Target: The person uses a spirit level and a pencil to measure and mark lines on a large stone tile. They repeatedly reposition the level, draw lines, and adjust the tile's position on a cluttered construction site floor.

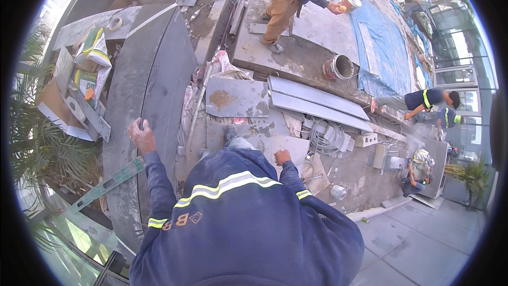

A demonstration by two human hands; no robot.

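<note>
Curved grey stone slab (151, 74) takes up the left middle of the head view, a broad dusty arc running from the upper left down toward the glass edge at the lower left. The person's left hand (140, 133) rests on its surface near the lower middle, fingers curled around something small and dark; I cannot tell what it is. A green spirit level (108, 184) lies slanted across the slab's lower end, just below that forearm. The right hand (282, 157) is closed into a loose fist against a flat pale stone piece (288, 145) on the ground to the right of the slab, and I cannot tell whether it grips anything. Both arms wear dark blue sleeves with yellow reflective bands.

Left of the slab sit crumpled cement bags (92, 63) and scraps of cardboard beside palm fronds. To the right lie long grey stone strips (317, 103), a coil of pale cable (325, 137) and a red bucket (337, 67). At the top another person in tan trousers bends over a white bucket (350, 1) near a blue tarpaulin (383, 47). More workers in dark uniforms crouch at the far right.
</note>
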